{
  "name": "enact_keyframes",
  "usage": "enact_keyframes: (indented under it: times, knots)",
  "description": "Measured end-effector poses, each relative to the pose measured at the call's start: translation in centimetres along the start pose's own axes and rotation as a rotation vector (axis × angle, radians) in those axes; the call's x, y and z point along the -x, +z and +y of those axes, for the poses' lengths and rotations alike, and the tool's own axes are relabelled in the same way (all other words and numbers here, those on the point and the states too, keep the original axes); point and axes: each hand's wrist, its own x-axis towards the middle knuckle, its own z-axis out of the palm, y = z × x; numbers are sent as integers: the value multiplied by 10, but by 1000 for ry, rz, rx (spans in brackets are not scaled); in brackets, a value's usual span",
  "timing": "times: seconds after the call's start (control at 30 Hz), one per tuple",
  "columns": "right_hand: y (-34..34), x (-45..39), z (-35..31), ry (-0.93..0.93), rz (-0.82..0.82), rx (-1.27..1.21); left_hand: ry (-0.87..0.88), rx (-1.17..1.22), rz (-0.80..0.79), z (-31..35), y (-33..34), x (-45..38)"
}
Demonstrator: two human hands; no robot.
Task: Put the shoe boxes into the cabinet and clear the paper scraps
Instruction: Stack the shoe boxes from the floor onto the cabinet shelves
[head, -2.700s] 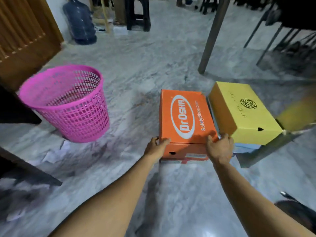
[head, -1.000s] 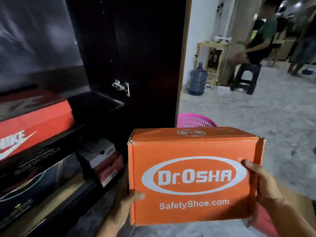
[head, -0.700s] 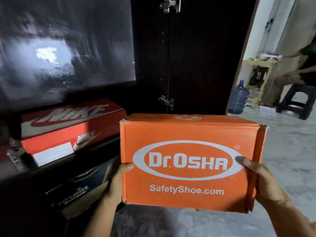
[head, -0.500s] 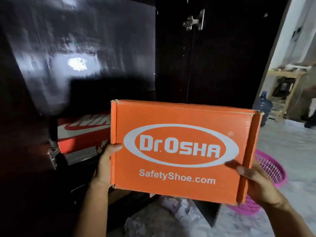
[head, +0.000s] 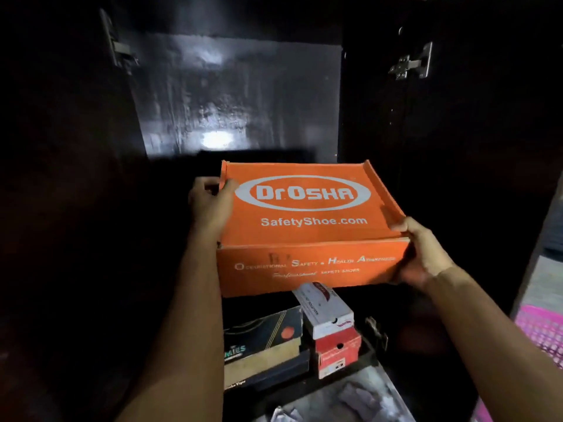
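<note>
Shelving step in progress: the orange shoe box (head: 307, 226) is held at the mouth of the dark cabinet (head: 237, 95), above the lower shelf where a black box (head: 262, 339) and a white-and-red box (head: 330, 327) already sit. Left hand (head: 210, 205) clasps the far left edge, thumb on the lid; right hand (head: 423, 254) clasps the near right corner. The lid faces up, logo readable from the viewer's side; the long axis runs left to right, parallel to the cabinet front. Next move, by judgement: push the box level and straight inward, then release both grips. Paper scraps (head: 350, 400) remain below.
</note>
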Motion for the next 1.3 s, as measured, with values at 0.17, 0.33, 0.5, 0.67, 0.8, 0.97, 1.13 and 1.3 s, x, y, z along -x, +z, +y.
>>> enact_keyframes:
  times: [0.17,0.33,0.5,0.67,0.8,0.97,1.13,1.3]
  knots:
    - [30,-51,-4,148,-14,60,492,-326,153,25,6,18]
    - [66,-89,-4,162,-29,51,334,-673,-380,2,34,37]
    - [96,-117,4,31,-98,70,293,-903,-241,-26,40,26]
    - [130,-137,22,-86,-213,185,248,-996,-187,-39,34,-1]
    - [150,-151,42,-170,-170,426,211,-1089,-192,-48,28,-12]
    - [152,-162,47,-174,-185,473,197,-1130,-182,-52,35,-15]
    - [146,-161,44,-297,-96,572,220,-1026,-130,-56,35,-16]
    - [105,-137,46,-378,62,491,489,-608,25,-51,59,24]
